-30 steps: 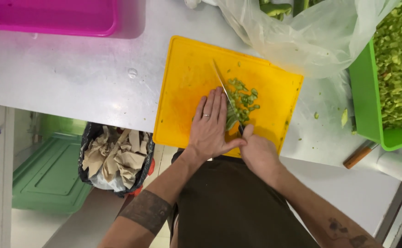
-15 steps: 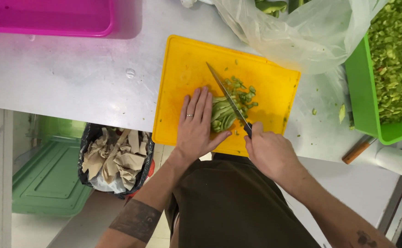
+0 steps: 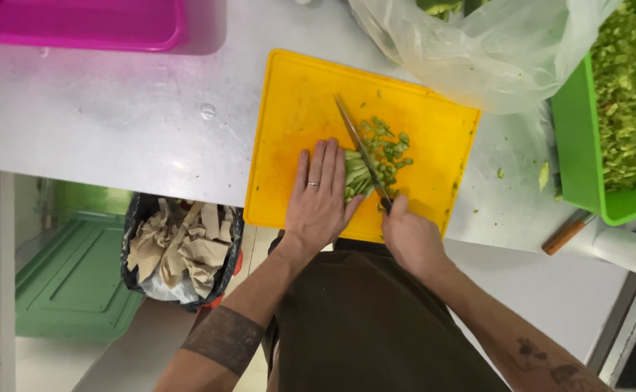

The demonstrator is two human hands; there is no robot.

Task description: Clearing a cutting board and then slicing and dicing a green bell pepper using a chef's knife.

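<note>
Left hand [image 3: 319,203] lies flat with the fingers stretched out and close together, palm pressing down on a bunch of pale green vegetable strips [image 3: 356,178] that stick out just past the fingertips. There's a thin ring on one finger. Right hand [image 3: 412,239] is curled tight around the dark handle of a knife [image 3: 362,151]. The blade is long, narrow and shiny, and runs diagonally away from that hand, right alongside the left fingertips with its edge down on the strips. On the far side of the blade from the left hand there's a loose scatter of small chopped green bits [image 3: 387,145].

All of that sits on a yellow plastic cutting board [image 3: 296,116], rectangular with rounded corners, its surface scuffed and a bit orange-stained. Past the right hand is a green plastic tub [image 3: 578,152] heaped with finely chopped greens. Beyond the board, a crinkly clear plastic bag [image 3: 492,51] lies slumped against the tub. Just below the tub, a wooden handle [image 3: 566,232] pokes out.

The bench [image 3: 115,123] is dull brushed metal with a few water drops and stray green scraps. At its far edge, out past the left hand, sits a glossy magenta tray [image 3: 78,22]. Down below the bench edge, a black-lined bin [image 3: 180,254] holds crumpled brown paper, next to a green plastic lid [image 3: 71,276] on the floor.
</note>
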